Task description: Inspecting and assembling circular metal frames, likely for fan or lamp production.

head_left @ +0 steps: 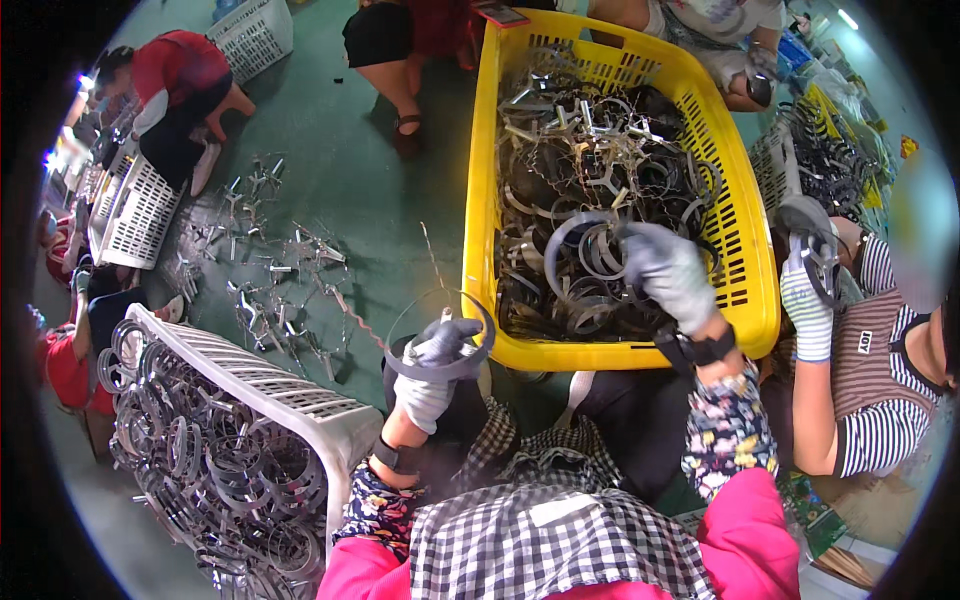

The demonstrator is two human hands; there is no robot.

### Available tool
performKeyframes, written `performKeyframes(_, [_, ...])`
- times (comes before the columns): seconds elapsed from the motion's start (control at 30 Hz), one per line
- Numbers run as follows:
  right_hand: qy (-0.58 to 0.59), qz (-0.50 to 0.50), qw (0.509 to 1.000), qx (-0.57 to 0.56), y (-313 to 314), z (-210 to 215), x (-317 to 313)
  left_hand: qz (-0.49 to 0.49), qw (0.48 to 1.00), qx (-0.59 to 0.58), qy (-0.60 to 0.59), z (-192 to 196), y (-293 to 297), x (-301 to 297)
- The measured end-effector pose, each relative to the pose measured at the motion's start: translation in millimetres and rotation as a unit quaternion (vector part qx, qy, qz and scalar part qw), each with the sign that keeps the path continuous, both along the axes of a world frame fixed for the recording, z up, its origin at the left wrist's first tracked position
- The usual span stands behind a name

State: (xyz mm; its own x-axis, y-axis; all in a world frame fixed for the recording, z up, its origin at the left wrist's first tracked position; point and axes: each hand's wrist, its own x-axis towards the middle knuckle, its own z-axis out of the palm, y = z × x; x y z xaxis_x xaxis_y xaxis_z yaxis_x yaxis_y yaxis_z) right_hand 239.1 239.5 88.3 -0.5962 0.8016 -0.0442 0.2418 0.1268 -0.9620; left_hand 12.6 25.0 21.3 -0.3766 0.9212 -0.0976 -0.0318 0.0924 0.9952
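Note:
My left hand [430, 372], in a white and grey work glove, is closed on a grey ring-shaped part [484, 345]. A thin wire rises from near this ring. My right hand [665, 272], gloved the same way, is over the near part of a yellow plastic basket [624, 356]. Motion smears its fingers, and I cannot tell whether they grip anything. Beside its fingertips is a larger grey ring [556, 258]. The basket holds a tangle of grey rings, silvery three-armed pieces [605, 183] and thin wires.
At lower left, a white crate [345, 425] is heaped with grey rings [235, 480]. Silvery pieces [290, 310] lie scattered on the green floor [330, 170]. Close at right, a co-worker's gloved hand [808, 300] holds a dark ring-shaped part. Other people are around the basket and at far left.

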Motion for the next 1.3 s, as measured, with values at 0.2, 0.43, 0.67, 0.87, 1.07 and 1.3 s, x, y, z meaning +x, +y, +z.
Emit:
performKeyframes(0.2, [0.176, 0.018, 0.972, -0.158, -87.9, 66.2, 4.2, 0.017, 0.99, -0.015, 0.139, -2.9, 11.5, 31.2])
performKeyframes(0.43, [0.086, -0.047, 0.97, 0.224, -92.6, 39.8, 7.8, -0.012, 0.991, -0.017, 0.13, 38.9, -10.6, 48.8])
performKeyframes(0.67, [0.098, -0.084, 0.934, 0.332, -99.5, 44.7, 6.6, -0.091, 0.918, 0.118, 0.368, 34.3, -12.0, 56.8])
performKeyframes(0.87, [0.095, -0.004, 0.985, 0.143, -111.4, 15.8, -6.6, -0.111, 0.957, 0.088, 0.251, 52.7, -19.5, 58.1])
performKeyframes(1.07, [-0.011, -0.006, 0.988, 0.156, -110.8, 28.6, -6.6, -0.13, 0.959, -0.057, 0.247, 43.1, -10.5, 53.7])
performKeyframes(1.3, [-0.006, 0.08, 0.937, 0.34, -132.8, 51.7, 9.3, -0.034, 0.993, -0.11, -0.001, 24.1, -5.9, 47.5])
